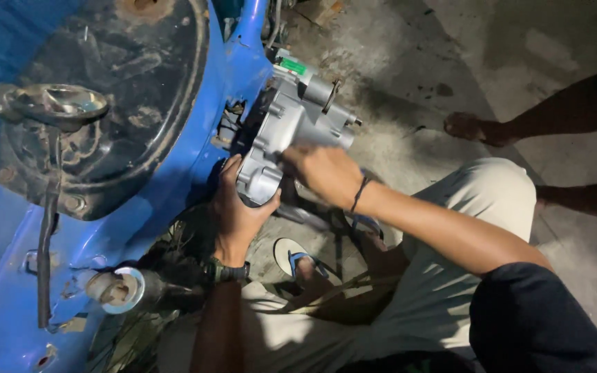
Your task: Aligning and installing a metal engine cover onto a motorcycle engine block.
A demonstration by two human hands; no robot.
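A grey metal engine casing (291,121) sits against the side of a blue scooter body (195,166). My left hand (233,211), with a dark watch on the wrist, cups the casing's lower rounded end from below. My right hand (323,171), with a thin dark band on the wrist, lies on the casing's right side, fingers pressed against it. A small green sticker (293,66) shows on top of the casing. The part of the casing behind my hands is hidden.
A black open compartment (115,83) with a chrome latch (60,103) fills the scooter's top. My knee in light trousers (481,200) and my foot in a sandal (302,262) are below. Another person's bare foot (471,128) and legs stand on the concrete floor (409,62) at right.
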